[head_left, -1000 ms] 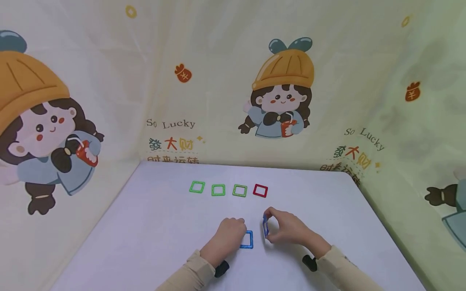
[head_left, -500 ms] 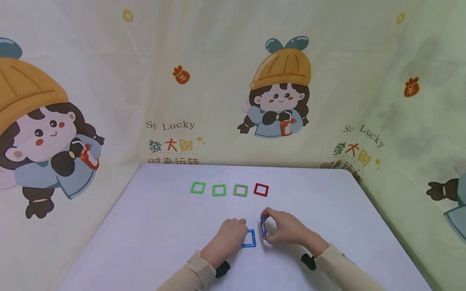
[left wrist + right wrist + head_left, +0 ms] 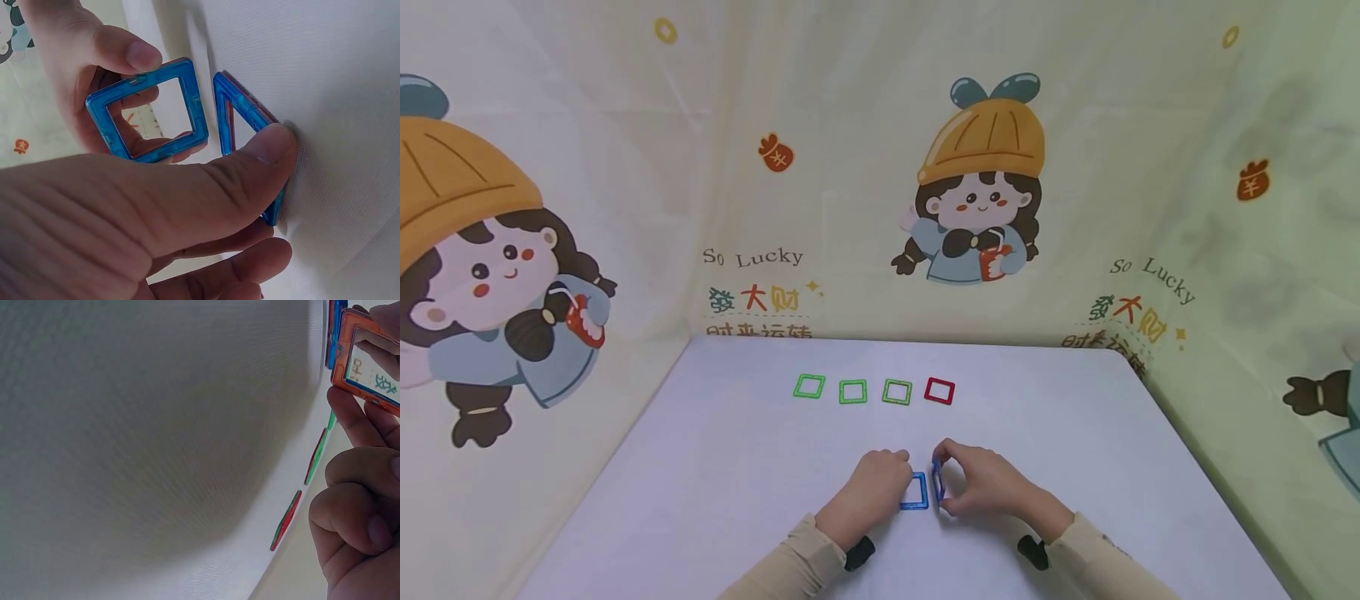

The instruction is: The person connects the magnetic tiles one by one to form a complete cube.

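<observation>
My left hand (image 3: 867,493) holds a blue square magnetic tile (image 3: 924,492) that lies low on the white table; in the left wrist view its thumb (image 3: 270,142) lies across the tile's frame. My right hand (image 3: 996,483) pinches a second magnetic tile (image 3: 937,483) by its edges, standing upright just right of the first with a narrow gap between them. This tile is blue on the side facing the left wrist camera and orange (image 3: 340,370) on the side the right wrist camera sees. Part of the flat tile is hidden under my left hand.
Farther back on the table (image 3: 737,450) is a row of square tiles: a green tile (image 3: 798,387), another green tile (image 3: 842,392), a green tile with reddish edges (image 3: 887,392) and a dark red tile (image 3: 928,389). A printed cloth (image 3: 850,217) hangs behind and beside the table.
My right hand has brought its upright tile leftward and slightly nearer, narrowing the gap to the flat blue tile. My left hand has hardly moved.
</observation>
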`<state>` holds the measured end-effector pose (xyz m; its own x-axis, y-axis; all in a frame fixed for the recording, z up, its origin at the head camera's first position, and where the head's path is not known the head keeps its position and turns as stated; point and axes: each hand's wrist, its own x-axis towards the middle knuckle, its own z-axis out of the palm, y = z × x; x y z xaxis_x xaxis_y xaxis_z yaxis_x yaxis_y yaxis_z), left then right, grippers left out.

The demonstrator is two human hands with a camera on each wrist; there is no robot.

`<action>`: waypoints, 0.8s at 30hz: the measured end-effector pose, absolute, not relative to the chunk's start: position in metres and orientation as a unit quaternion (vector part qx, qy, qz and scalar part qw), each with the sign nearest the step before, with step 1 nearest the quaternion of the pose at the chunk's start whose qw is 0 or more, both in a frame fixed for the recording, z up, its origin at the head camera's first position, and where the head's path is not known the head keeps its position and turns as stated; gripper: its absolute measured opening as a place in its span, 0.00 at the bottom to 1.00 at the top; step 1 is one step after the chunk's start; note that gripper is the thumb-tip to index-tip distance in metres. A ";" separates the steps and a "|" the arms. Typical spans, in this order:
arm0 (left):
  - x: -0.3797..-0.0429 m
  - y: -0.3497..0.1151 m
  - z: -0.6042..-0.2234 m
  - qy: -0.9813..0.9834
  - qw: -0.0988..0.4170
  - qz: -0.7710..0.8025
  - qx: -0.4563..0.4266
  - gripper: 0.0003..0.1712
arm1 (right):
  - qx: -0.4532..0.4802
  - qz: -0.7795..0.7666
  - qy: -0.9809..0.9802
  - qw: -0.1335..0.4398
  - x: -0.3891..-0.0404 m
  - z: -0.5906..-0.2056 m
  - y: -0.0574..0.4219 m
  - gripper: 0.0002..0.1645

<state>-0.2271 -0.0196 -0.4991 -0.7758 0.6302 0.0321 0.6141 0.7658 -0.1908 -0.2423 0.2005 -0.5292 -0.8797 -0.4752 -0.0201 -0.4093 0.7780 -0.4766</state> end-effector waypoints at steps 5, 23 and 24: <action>-0.226 -0.020 -0.500 -0.937 0.062 0.087 -0.333 0.04 | -0.239 -0.231 0.941 0.068 -0.242 -0.529 0.198 0.34; -0.229 -0.022 -0.506 -0.935 0.056 0.110 -0.331 0.03 | -0.231 -0.226 0.943 0.079 -0.242 -0.527 0.188 0.35; -0.230 -0.022 -0.506 -0.936 0.055 0.108 -0.331 0.03 | -0.232 -0.227 0.942 0.079 -0.243 -0.527 0.188 0.35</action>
<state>-0.2295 -0.0217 -0.5064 -0.7746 0.6316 0.0311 0.6078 0.7572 -0.2393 -0.2425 0.1880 -0.5272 -0.8794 -0.4741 -0.0432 -0.4022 0.7885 -0.4653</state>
